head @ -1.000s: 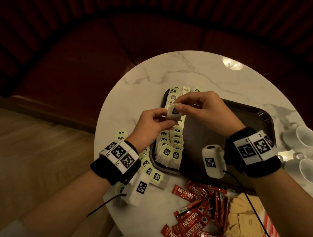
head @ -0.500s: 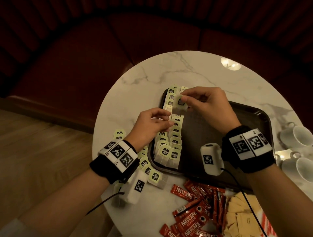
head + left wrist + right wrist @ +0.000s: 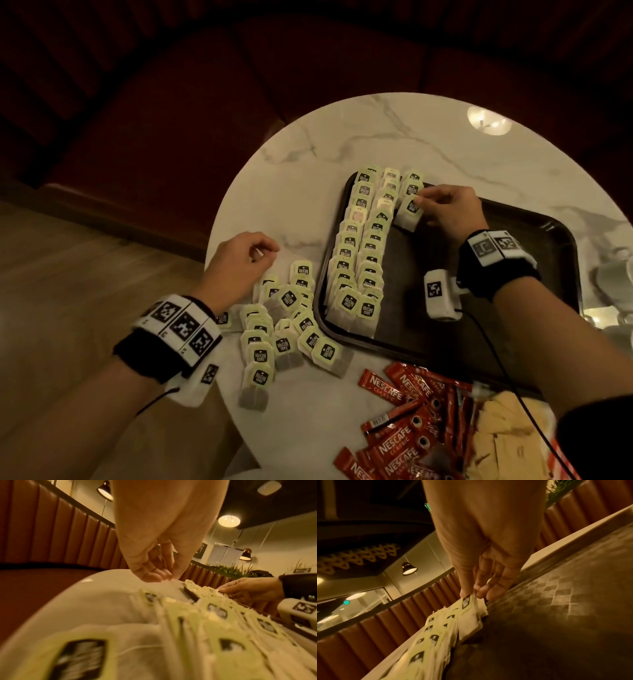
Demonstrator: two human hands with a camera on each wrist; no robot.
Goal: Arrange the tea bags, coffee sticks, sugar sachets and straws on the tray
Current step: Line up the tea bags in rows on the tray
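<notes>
A dark tray (image 3: pixel 513 308) lies on the round marble table (image 3: pixel 342 144). Two long rows of tea bags (image 3: pixel 356 260) fill its left side, and a short third row begins at the far end. My right hand (image 3: pixel 419 202) pinches one tea bag (image 3: pixel 408 214) by its green tag at that third row, with the bag resting on the tray. The right wrist view shows thumb and fingers (image 3: pixel 473 593) pinching the tag (image 3: pixel 467 603). My left hand (image 3: pixel 265 253) hovers over the table left of the loose tea bags (image 3: pixel 284 329), fingers loosely curled, holding nothing (image 3: pixel 164 576).
Red coffee sticks (image 3: pixel 404 445) and pale sugar sachets (image 3: pixel 507 442) lie at the table's near edge. White cups (image 3: pixel 613 274) stand right of the tray. The tray's middle and right are bare. A red upholstered bench (image 3: pixel 171 120) curves behind the table.
My left hand has let go and pulled back left off the tray, toward the loose pile. My right hand has carried the tea bag to the tray's far end and lowered it.
</notes>
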